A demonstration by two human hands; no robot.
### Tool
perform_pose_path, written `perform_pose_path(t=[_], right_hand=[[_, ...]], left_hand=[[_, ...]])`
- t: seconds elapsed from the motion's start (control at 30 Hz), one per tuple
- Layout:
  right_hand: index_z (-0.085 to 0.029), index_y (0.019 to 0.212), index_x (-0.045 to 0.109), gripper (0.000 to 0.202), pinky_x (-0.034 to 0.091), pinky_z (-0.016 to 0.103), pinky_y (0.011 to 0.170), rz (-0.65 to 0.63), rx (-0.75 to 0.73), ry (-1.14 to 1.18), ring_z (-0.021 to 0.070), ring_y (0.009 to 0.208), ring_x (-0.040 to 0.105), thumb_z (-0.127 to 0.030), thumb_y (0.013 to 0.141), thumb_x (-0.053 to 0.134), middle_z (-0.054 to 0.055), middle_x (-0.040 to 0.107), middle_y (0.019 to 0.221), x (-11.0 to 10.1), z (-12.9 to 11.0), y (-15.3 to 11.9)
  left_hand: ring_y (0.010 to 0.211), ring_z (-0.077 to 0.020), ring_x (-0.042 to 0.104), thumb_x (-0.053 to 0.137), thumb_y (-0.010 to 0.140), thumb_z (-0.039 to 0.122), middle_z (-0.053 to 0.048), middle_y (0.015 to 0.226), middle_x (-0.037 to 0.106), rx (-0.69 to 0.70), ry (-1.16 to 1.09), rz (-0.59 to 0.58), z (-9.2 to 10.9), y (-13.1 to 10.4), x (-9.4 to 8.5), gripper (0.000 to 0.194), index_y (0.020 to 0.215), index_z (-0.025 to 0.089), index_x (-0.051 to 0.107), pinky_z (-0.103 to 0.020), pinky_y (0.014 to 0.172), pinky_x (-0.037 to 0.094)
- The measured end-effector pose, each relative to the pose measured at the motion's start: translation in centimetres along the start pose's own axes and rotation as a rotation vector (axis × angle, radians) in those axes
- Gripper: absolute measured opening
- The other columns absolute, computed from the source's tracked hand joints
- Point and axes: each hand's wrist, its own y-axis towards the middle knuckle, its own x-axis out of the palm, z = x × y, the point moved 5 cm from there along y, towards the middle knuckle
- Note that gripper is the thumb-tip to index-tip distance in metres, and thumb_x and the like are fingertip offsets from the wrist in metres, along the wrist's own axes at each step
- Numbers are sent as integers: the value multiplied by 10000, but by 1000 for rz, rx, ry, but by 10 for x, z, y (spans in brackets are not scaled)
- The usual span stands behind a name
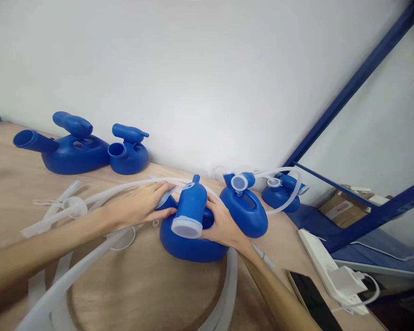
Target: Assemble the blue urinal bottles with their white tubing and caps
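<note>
A blue urinal bottle (196,246) stands on the wooden table in front of me. A blue funnel-shaped attachment (193,202) sits on top of it, with a white lid over its wide end facing me. My left hand (148,202) is closed around a translucent cap (166,196) at the bottle's mouth, thumb below and fingers above. On the other side my right hand (222,223) grips the bottle by its handle, fingers reaching behind the attachment. The fingertips there are partly hidden.
Two uncapped blue bottles (72,154) stand by the wall at left. Two capped ones (244,211) with hoses are at right. Clear hoses (79,271) and loose caps (122,239) surround my arms. A phone (312,299) and power strip (327,266) lie near the right edge.
</note>
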Motion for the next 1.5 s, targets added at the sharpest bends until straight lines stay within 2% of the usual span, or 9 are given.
perform_pose_path(t=[0.17, 0.43, 0.57, 0.7, 0.83, 1.03, 1.13, 1.27, 1.5], right_hand=[[-203, 1344, 672, 648, 406, 490, 1220, -28, -46, 25, 350, 1447, 495, -375, 752, 875, 136, 546, 1522, -1, 0, -2], [-207, 1384, 638, 667, 430, 523, 1190, -74, -72, 40, 356, 1389, 560, -287, 759, 857, 131, 623, 1467, -3, 5, -1], [-217, 1318, 692, 659, 476, 521, 1138, -60, -149, 32, 375, 1324, 611, -350, 709, 907, 130, 671, 1394, -10, 9, -2], [-232, 1247, 733, 592, 511, 529, 1073, 48, -144, 59, 385, 1218, 667, -359, 691, 895, 119, 721, 1294, -14, 19, -7], [-226, 1185, 755, 538, 547, 503, 999, 85, -108, 126, 365, 1117, 700, -348, 677, 884, 107, 735, 1249, -11, 26, -10], [-227, 1225, 749, 565, 549, 487, 984, 72, -106, 130, 348, 1077, 706, -334, 689, 891, 107, 734, 1258, -12, 25, -11], [-234, 1284, 728, 621, 543, 493, 1002, 65, -114, 133, 352, 1114, 697, -358, 698, 890, 112, 696, 1363, -12, 24, -11], [-216, 1233, 734, 570, 544, 490, 1006, 55, -107, 139, 355, 1142, 692, -358, 701, 880, 116, 681, 1393, -11, 26, -10], [-216, 1179, 750, 552, 556, 505, 986, 43, -106, 162, 366, 1128, 694, -439, 696, 895, 123, 685, 1380, -12, 23, -8]], left_hand=[[1149, -325, 669, 365, 1051, 659, -190, 1305, 659, 179, 30, -6, -6, 1, 3, 649, 1399, 130, 514, -426, 978, 519], [1194, -342, 670, 258, 1082, 624, -226, 1404, 623, 167, 106, -33, -6, -1, -1, 684, 1412, 102, 553, -458, 1011, 527], [1264, -347, 644, 348, 1077, 602, -199, 1453, 610, 162, 112, -77, 0, -2, -9, 658, 1515, 138, 508, -461, 1048, 519], [1408, -321, 543, 390, 1099, 443, -149, 1577, 519, 261, 100, -41, 11, -3, -15, 573, 1627, 218, 381, -462, 1128, 476], [1438, -314, 502, 401, 1053, 232, -118, 1526, 573, 428, 99, 29, 27, -7, -16, 443, 1440, 233, 616, -506, 1214, 382], [1030, -302, 643, 432, 1052, 281, -121, 1130, 671, 202, 171, -32, 50, 5, -15, 304, 1103, 198, 720, -481, 902, 529], [954, -293, 627, 443, 1086, 363, -114, 1064, 657, 105, 260, -57, 57, 12, -12, 317, 1081, 209, 721, -462, 843, 508], [882, -267, 599, 492, 1071, 318, -115, 1023, 638, 59, 327, -44, 54, 17, -6, 273, 1038, 194, 733, -409, 793, 466], [822, -242, 587, 539, 1029, 320, -97, 956, 613, 16, 238, -38, 49, 19, -8, 262, 933, 180, 738, -371, 720, 411]])
